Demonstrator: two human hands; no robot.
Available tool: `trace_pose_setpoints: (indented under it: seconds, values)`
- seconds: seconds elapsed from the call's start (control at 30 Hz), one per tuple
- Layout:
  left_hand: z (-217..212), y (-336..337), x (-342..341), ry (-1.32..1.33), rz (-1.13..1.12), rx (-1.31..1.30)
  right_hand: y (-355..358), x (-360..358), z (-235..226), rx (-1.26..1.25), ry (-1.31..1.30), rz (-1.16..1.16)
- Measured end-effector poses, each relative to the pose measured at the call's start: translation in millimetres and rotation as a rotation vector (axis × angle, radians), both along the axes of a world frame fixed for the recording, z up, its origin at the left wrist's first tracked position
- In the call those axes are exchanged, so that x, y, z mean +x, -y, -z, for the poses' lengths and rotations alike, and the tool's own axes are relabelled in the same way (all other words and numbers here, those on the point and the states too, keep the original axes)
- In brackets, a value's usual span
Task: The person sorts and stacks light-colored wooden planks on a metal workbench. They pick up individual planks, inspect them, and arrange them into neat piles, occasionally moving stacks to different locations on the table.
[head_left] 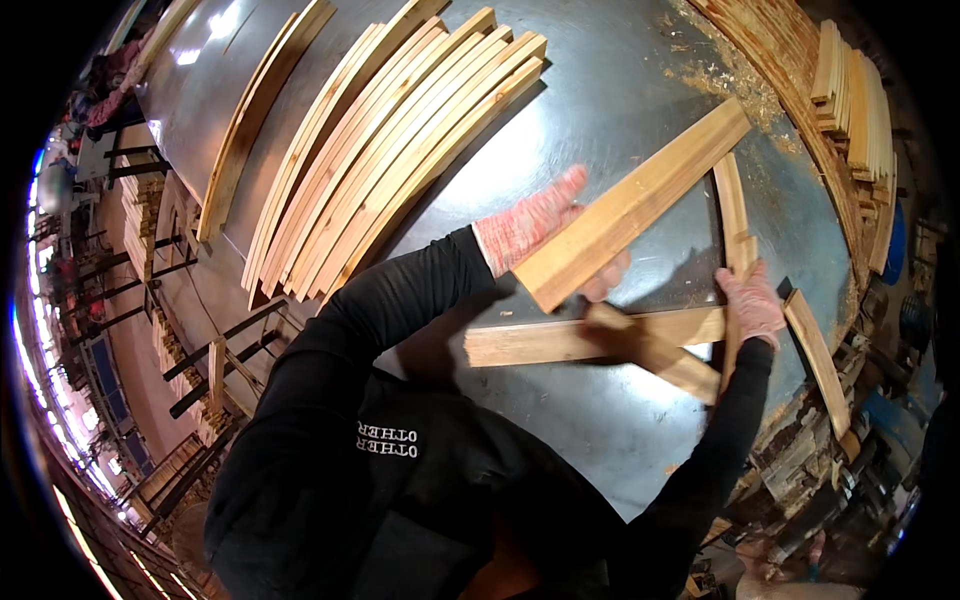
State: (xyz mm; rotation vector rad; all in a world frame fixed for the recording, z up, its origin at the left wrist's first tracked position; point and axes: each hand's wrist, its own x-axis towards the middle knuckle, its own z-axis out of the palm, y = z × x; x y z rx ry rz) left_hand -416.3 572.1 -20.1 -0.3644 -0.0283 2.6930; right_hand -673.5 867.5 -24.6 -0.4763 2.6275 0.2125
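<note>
Light-brown flat wooden board [645, 200] slants over the grey metal tabletop [630, 70], crossing the left hand [520, 225] in its pink-and-white knit glove; that thumb is spread wide, though I can't tell whether the fingers grip. Right hand [752, 302], gloved alike, is wrapped round a narrow pale wooden strip [733, 200].

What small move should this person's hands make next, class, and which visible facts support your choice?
Probably the left hand, in a pink-and-white knitted glove, should close its outstretched digit onto the flat, light-brown wooden plank. That digit points away from the plank, so the hold may be loose, while the similarly gloved right hand is occupied at a narrow, pale wooden strip.
</note>
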Motion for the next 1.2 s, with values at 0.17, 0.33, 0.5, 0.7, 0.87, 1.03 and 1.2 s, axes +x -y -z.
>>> trace_pose_setpoints:
  seconds: [0.17,0.33,0.5,0.7,0.87,1.03,1.2]
  values:
    - [-20.5,3.8,50.6,-0.103,0.09,-1.114,53.9,81.2,-57.2,-0.132,0.119,0.199]
    - [-84.7,104.9,133.1,-0.168,-0.04,-2.317,-2.5,32.9,-36.0,-0.948,0.283,0.585]
    - [-63.4,243.0,284.3,0.357,0.139,-3.193,74.1,80.0,-111.4,-1.424,0.434,0.743]
    - [-52.7,306.5,395.3,0.772,0.288,-2.706,149.5,166.6,-53.5,-1.419,0.581,0.713]
    - [-43.5,269.5,367.9,0.369,-0.41,-1.732,212.7,178.6,26.4,-0.803,0.213,0.577]
    - [-90.6,232.4,301.0,0.173,-0.701,-1.137,310.1,230.5,5.1,-0.475,0.459,0.366]
    - [-74.9,227.8,268.5,0.041,-0.617,-0.981,322.8,218.0,3.3,-0.44,-0.271,0.151]
